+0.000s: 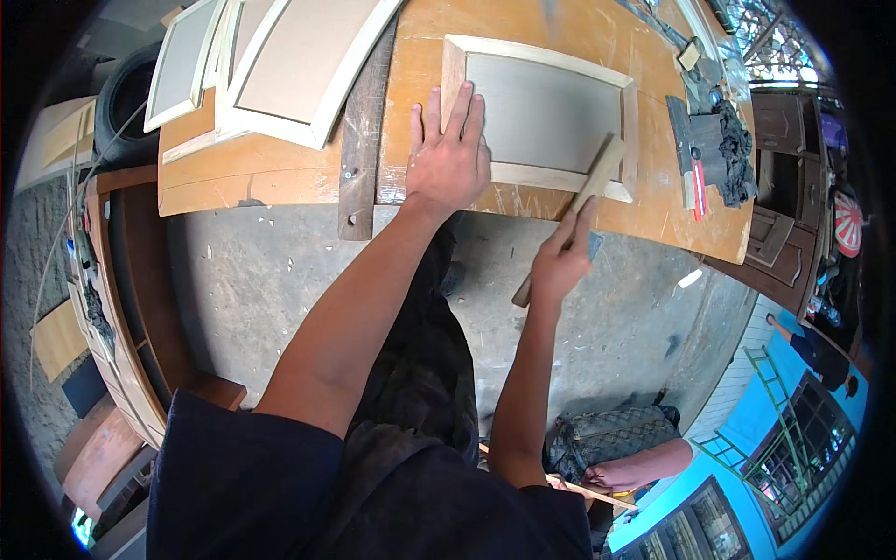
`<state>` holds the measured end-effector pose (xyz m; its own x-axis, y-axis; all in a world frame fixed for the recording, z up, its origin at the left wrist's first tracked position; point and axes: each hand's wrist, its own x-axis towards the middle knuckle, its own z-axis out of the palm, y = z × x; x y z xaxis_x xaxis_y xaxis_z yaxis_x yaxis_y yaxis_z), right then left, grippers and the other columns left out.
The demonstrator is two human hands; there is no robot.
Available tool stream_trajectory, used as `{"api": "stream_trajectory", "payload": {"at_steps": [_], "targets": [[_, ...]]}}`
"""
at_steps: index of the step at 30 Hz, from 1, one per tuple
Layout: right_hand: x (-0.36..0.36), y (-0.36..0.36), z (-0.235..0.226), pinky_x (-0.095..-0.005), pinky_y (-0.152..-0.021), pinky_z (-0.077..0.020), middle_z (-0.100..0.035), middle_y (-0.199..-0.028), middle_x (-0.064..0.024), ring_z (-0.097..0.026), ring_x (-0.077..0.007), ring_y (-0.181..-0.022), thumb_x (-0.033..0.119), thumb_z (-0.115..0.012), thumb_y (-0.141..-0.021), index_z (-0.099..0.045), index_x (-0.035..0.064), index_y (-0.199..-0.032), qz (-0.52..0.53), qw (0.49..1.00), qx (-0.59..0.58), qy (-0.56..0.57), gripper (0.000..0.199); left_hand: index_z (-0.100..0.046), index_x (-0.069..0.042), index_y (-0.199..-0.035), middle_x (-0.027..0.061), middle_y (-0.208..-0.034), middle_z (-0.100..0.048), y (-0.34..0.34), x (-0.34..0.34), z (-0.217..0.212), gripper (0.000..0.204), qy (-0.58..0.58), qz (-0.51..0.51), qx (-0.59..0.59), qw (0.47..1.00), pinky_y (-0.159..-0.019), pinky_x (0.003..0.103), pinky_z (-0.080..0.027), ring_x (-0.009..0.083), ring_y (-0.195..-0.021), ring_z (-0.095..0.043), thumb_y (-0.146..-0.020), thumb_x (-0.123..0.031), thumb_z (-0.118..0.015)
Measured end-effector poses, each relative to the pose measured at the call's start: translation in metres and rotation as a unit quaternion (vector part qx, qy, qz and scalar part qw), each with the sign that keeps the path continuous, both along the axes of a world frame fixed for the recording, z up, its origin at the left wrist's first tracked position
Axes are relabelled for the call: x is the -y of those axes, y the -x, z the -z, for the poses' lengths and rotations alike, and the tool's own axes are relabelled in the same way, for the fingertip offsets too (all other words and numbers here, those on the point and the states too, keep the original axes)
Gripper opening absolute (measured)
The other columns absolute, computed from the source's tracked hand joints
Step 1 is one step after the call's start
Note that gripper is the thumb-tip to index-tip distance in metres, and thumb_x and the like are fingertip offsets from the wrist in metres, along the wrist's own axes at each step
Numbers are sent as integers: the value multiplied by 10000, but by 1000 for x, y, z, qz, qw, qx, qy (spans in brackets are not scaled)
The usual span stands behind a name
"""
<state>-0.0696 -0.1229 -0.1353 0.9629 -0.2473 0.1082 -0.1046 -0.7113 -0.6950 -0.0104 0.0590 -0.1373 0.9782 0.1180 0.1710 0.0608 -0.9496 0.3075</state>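
Observation:
A pale wooden frame with a grey panel (544,107) lies on the orange-brown worktable (280,182). My left hand (450,154) rests flat over the frame's near left corner, fingers stretched out and holding nothing. In my right hand (562,261) is a long flat wooden stick (593,182), gripped around its middle and slanting. Its upper end reaches over the frame's near right corner; whether it touches the wood I cannot tell. A small blue-grey patch shows beside the right fingers, too little to name.
More framed panels (308,70) lie at the left, beside a dark wooden bar (359,140) that overhangs the table's front edge. A red-handled tool (698,182) and dark cloth (735,154) sit at the right. A tyre (131,103) stands far left. Another person (821,359) is far right, near green scaffolding.

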Motion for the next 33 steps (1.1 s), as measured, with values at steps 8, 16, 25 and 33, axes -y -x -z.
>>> {"api": "stream_trajectory", "payload": {"at_steps": [8,16,25,33], "targets": [[-20,30,3,-371,-509,-481,-674,-759,-224,-620,-240,-535,180,-545,-1022,-517,68,-1447,-70,996,-54,-8,440,-369,-55,-1508,125,-1623,-251,1,1,0,596,4,-2,-6,1000,-1181,626,-163,465,-1470,-219,-953,-243,-481],[-29,56,35,-339,-553,-508,-715,-920,-202,-617,-211,-554,155,-589,-993,-643,95,-1314,-117,988,102,-6,332,-368,-52,-1507,125,-1627,-244,2,6,-2,591,8,0,-13,1000,-1183,625,-160,463,-1472,-217,-954,-233,-476],[6,10,17,-363,-507,-473,-688,-854,-225,-574,-195,-539,188,-516,-1030,-499,91,-1465,18,995,-98,-4,446,-370,-71,-1509,113,-1626,-255,-2,-2,3,587,1,0,10,1000,-1175,629,-171,460,-1467,-234,-957,-238,-477],[23,-5,13,-352,-471,-432,-639,-694,-162,-515,-168,-507,191,-477,-1055,-525,50,-1433,0,1000,4,-8,406,-374,-70,-1506,111,-1623,-261,2,-2,7,578,-17,2,10,1000,-1175,626,-172,455,-1467,-238,-968,-258,-473]]}}
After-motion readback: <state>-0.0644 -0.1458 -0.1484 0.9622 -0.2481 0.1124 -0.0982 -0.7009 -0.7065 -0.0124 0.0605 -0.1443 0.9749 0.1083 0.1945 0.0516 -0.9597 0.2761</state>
